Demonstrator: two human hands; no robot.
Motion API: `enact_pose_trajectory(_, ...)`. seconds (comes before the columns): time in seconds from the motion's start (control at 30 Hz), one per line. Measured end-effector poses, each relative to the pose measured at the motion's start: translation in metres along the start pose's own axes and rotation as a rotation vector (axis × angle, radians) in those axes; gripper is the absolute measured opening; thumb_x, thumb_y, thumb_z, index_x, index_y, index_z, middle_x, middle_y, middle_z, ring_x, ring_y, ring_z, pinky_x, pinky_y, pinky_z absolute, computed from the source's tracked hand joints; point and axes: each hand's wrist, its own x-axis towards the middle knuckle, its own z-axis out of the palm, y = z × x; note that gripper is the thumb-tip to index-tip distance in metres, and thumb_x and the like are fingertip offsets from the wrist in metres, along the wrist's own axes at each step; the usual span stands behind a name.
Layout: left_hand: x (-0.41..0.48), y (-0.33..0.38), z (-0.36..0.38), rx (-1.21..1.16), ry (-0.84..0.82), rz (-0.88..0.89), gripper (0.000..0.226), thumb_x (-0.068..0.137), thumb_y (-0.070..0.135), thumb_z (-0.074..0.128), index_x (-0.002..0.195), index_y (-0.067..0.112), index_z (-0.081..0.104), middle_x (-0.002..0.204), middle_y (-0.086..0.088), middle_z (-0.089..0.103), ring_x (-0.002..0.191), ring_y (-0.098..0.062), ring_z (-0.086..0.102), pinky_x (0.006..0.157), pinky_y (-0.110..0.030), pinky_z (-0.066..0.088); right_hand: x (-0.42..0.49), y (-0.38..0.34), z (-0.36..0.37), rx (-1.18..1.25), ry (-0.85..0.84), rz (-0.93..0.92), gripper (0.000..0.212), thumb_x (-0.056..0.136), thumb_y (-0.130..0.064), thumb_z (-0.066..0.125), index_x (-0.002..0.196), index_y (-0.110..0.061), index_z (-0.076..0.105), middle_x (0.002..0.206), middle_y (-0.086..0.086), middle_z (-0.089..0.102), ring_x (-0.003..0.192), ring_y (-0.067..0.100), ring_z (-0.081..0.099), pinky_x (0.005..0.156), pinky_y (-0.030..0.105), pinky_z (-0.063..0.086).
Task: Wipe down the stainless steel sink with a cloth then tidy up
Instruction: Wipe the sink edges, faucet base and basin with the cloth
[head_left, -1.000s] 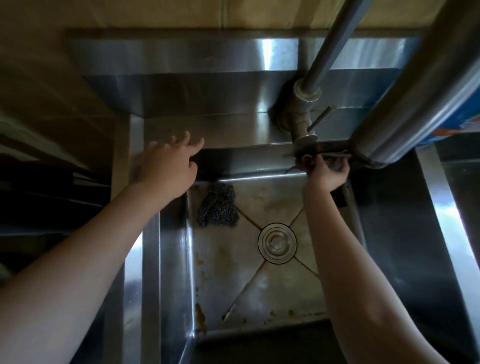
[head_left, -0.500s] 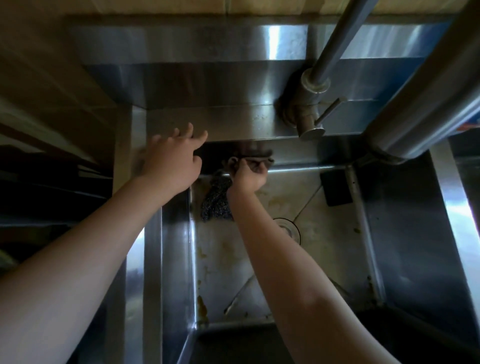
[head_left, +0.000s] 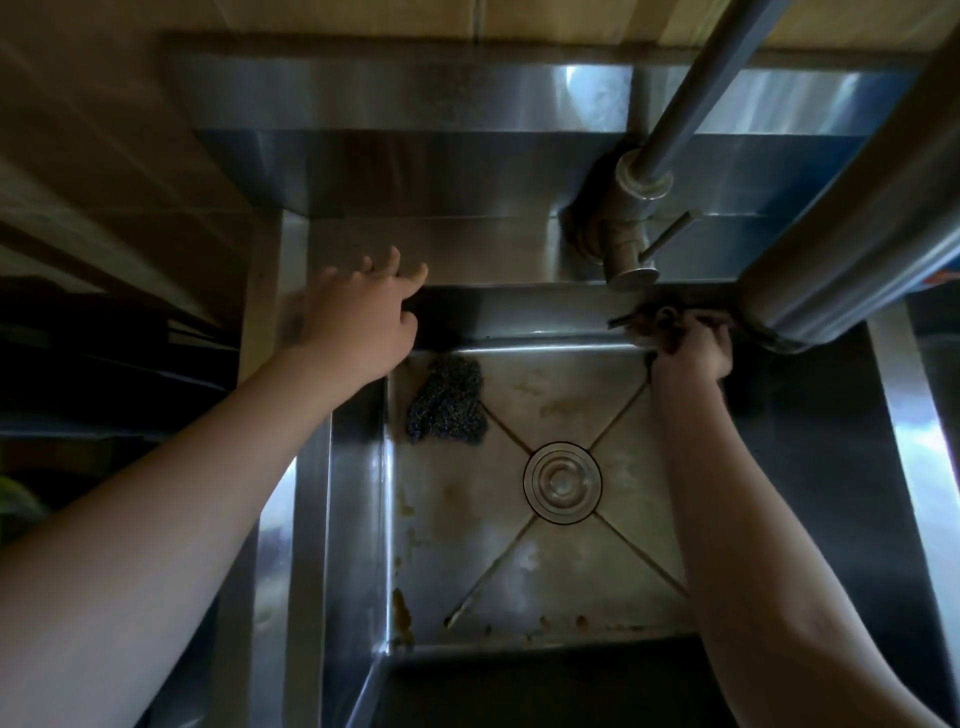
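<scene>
Stainless steel sink basin (head_left: 358, 519), viewed from above. The left hand (head_left: 358, 322), fingers spread and relaxed, rests on the rim corner at 10 o'clock from the round metal drain strainer (head_left: 562, 483). The right hand (head_left: 693, 345), at 1 o'clock, curls its fingers round a dark crumpled cloth (head_left: 657, 323) pressed to the far wall (just below the steel tap (head_left: 631, 228)). A grey wire scouring pad (head_left: 447, 402) lies on the basin floor at 10 o'clock.

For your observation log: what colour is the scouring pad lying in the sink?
The scouring pad is dark grey, best seen in the head view.
</scene>
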Motion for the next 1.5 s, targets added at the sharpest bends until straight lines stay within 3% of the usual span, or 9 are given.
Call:
enact_pose_trajectory(0.13, 0.0, 0.003, 0.001, 0.008, 0.011, -0.005, 0.057, 0.091, 0.023, 0.043, 0.146, 0.028, 0.027, 0.155, -0.011, 0.023, 0.138, -0.036, 0.029, 0.106, -0.048, 0.029, -0.017, 0.026, 0.009, 0.004, -0.018, 0.035, 0.059, 0.085, 0.018, 0.047, 0.139, -0.007, 0.043, 0.13, 0.024, 0.055, 0.103, 0.034, 0.059, 0.092, 0.044, 0.049)
enact_pose_trajectory(0.27, 0.0, 0.006, 0.001, 0.016, 0.016, -0.015, 0.058, 0.091, 0.022, 0.043, 0.146, 0.025, 0.028, 0.154, -0.013, 0.024, 0.138, -0.037, 0.029, 0.106, -0.047, 0.029, -0.052, 0.074, 0.015, 0.009, -0.107, 0.224, 0.038, 0.096, 0.004, 0.039, 0.132, -0.001, 0.05, 0.131, 0.024, 0.055, 0.111, 0.035, 0.058, 0.101, 0.045, 0.045)
enact_pose_trajectory(0.4, 0.0, 0.007, 0.0, 0.01, 0.022, -0.023, 0.058, 0.09, 0.021, 0.044, 0.146, 0.026, 0.029, 0.154, -0.012, 0.024, 0.138, -0.036, 0.029, 0.106, -0.046, 0.028, -0.092, 0.118, 0.021, -0.101, -0.231, 0.362, 0.031, 0.087, 0.012, 0.051, 0.115, -0.001, 0.057, 0.113, 0.021, 0.063, 0.074, 0.025, 0.066, 0.063, 0.027, 0.057)
enact_pose_trajectory(0.57, 0.0, 0.008, -0.001, 0.001, 0.023, -0.032, 0.058, 0.09, 0.02, 0.044, 0.146, 0.026, 0.029, 0.155, -0.012, 0.024, 0.138, -0.036, 0.028, 0.106, -0.046, 0.028, -0.103, 0.12, 0.018, -0.097, -0.398, 0.538, 0.021, 0.088, 0.01, 0.052, 0.105, -0.001, 0.053, 0.097, 0.021, 0.061, 0.076, 0.03, 0.065, 0.072, 0.035, 0.06)
enact_pose_trajectory(0.7, 0.0, 0.009, -0.002, 0.004, 0.009, -0.035, 0.058, 0.091, 0.021, 0.043, 0.146, 0.026, 0.028, 0.155, -0.012, 0.022, 0.139, -0.035, 0.028, 0.107, -0.046, 0.028, -0.075, 0.104, 0.0, -0.187, -0.376, 0.378, 0.025, 0.083, 0.011, 0.056, 0.101, -0.007, 0.058, 0.073, 0.011, 0.067, 0.064, 0.019, 0.066, 0.059, 0.03, 0.06)
enact_pose_trajectory(0.87, -0.001, 0.01, -0.003, 0.0, 0.025, -0.027, 0.056, 0.092, 0.021, 0.043, 0.146, 0.025, 0.028, 0.154, -0.013, 0.024, 0.138, -0.036, 0.029, 0.108, -0.046, 0.028, -0.029, 0.087, -0.041, -0.612, -0.396, 0.04, 0.051, 0.083, 0.007, 0.063, 0.129, -0.013, 0.054, 0.114, 0.008, 0.064, 0.096, 0.019, 0.066, 0.083, 0.034, 0.057)
enact_pose_trajectory(1.0, 0.0, 0.01, -0.001, 0.017, 0.028, -0.029, 0.056, 0.092, 0.022, 0.043, 0.146, 0.025, 0.028, 0.154, -0.013, 0.025, 0.137, -0.037, 0.029, 0.107, -0.047, 0.028, -0.027, 0.109, -0.065, -0.768, -0.459, 0.0, 0.056, 0.081, 0.011, 0.061, 0.132, -0.011, 0.051, 0.119, 0.019, 0.064, 0.103, 0.028, 0.065, 0.085, 0.045, 0.056)
enact_pose_trajectory(1.33, 0.001, 0.008, 0.004, 0.024, 0.05, -0.028, 0.057, 0.092, 0.023, 0.044, 0.146, 0.027, 0.028, 0.155, -0.011, 0.024, 0.138, -0.037, 0.029, 0.107, -0.049, 0.029, -0.083, 0.195, -0.058, -1.023, -0.816, -0.153, 0.054, 0.076, 0.013, 0.058, 0.126, -0.006, 0.057, 0.122, 0.01, 0.062, 0.114, 0.021, 0.059, 0.103, 0.033, 0.046)
enact_pose_trajectory(1.5, 0.002, 0.007, 0.005, 0.028, 0.059, -0.026, 0.057, 0.09, 0.022, 0.045, 0.145, 0.027, 0.03, 0.154, -0.012, 0.025, 0.137, -0.038, 0.03, 0.105, -0.049, 0.031, -0.084, 0.185, -0.055, -1.11, -0.779, -0.264, 0.056, 0.078, 0.009, 0.05, 0.128, -0.015, 0.057, 0.119, 0.004, 0.065, 0.111, 0.013, 0.058, 0.095, 0.018, 0.043)
